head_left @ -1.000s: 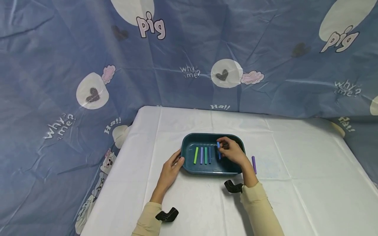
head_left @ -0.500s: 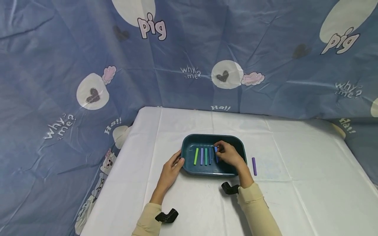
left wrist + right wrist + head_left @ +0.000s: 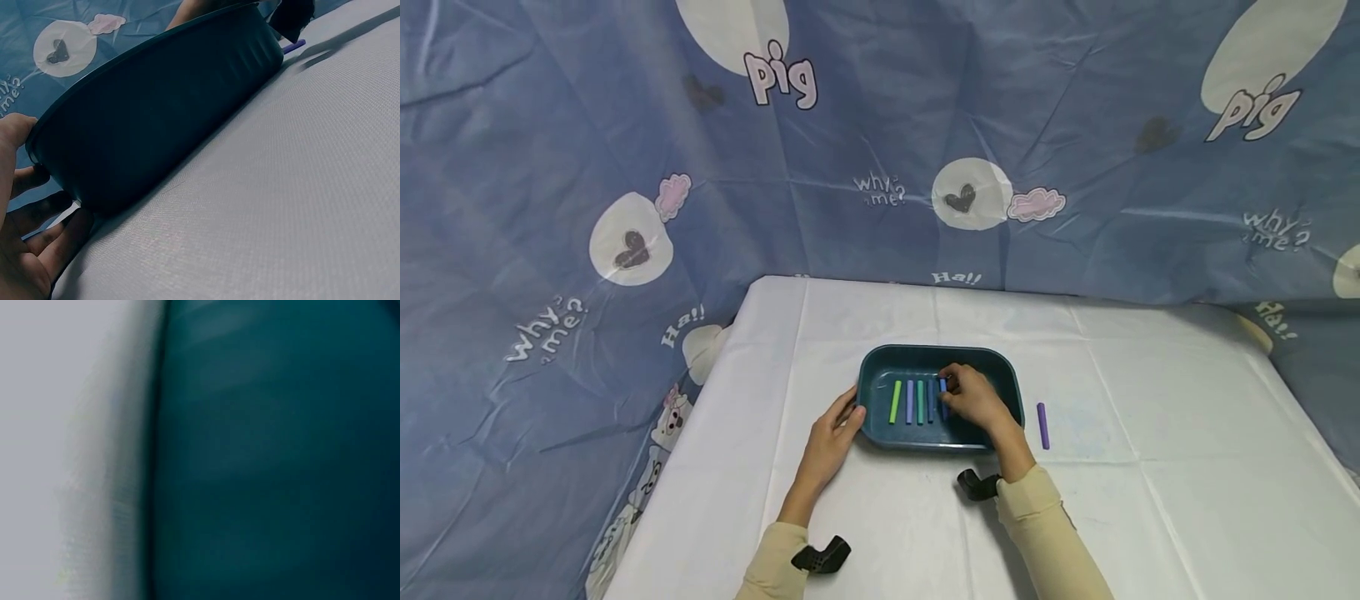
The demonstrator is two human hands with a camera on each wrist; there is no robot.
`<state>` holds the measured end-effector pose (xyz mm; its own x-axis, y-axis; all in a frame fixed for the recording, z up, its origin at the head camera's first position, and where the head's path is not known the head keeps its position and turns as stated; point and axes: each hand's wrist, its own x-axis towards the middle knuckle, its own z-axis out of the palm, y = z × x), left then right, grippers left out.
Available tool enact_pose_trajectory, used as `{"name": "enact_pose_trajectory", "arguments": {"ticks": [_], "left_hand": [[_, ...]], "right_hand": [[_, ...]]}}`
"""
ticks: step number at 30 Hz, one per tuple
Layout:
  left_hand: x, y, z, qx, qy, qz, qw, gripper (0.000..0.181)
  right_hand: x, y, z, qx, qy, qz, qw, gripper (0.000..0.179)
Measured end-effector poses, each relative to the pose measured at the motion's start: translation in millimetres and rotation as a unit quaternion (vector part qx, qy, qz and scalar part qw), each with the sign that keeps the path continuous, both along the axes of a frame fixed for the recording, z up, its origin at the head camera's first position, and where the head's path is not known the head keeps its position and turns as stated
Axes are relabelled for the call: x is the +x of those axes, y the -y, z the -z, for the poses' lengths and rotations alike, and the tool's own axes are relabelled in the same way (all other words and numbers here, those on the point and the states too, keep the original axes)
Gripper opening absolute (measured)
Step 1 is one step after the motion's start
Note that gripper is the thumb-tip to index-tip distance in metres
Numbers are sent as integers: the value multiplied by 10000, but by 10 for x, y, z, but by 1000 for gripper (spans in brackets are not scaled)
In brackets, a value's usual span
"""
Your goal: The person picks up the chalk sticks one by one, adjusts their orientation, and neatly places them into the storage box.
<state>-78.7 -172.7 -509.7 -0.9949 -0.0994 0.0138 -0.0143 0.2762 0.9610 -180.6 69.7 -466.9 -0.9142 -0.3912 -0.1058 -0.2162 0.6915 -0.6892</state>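
Observation:
A dark teal tray [image 3: 940,447] sits on the table with a row of coloured chalk sticks in it: a lime green stick [image 3: 895,402], a lavender stick [image 3: 909,402], a green stick [image 3: 921,402] and a dark blue stick [image 3: 931,402]. Over the tray, my right hand [image 3: 977,400] pinches a bright blue chalk stick [image 3: 943,398] upright in the row, just right of the dark blue one. My left hand [image 3: 831,437] rests against the tray's left end, its fingers [image 3: 62,240] loosely bent along the outer wall. Blurred tray wall fills much of the right wrist view, without the hand.
A purple chalk stick [image 3: 1042,426] lies on the white tablecloth [image 3: 1150,517] just right of the tray. Behind the table hangs a blue printed cloth [image 3: 865,108]. Black wrist cameras [image 3: 822,556] stick out inward from both wrists.
My right hand has moved left inside the tray, bringing the bright blue chalk stick close beside the dark blue one. My left hand has stayed at the tray's left end.

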Motion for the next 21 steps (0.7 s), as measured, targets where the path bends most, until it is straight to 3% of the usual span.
{"name": "enact_pose_trajectory", "arguments": {"ticks": [8,11,13,21], "left_hand": [[121,-46,-378,-47,28,181,9998,50],[130,-48,-402,-33,116,161,9998,51],[133,-51,-399,-69,87,162,9998,51],[25,-3,-38,1,10,64,10000,51]], "right_hand": [[32,35,-28,410,-192,61,9990,32],[32,39,-22,411,-130,71,9990,32],[33,39,-25,427,-104,78,9990,32],[34,17,-28,312,-122,31,9994,33]]}}
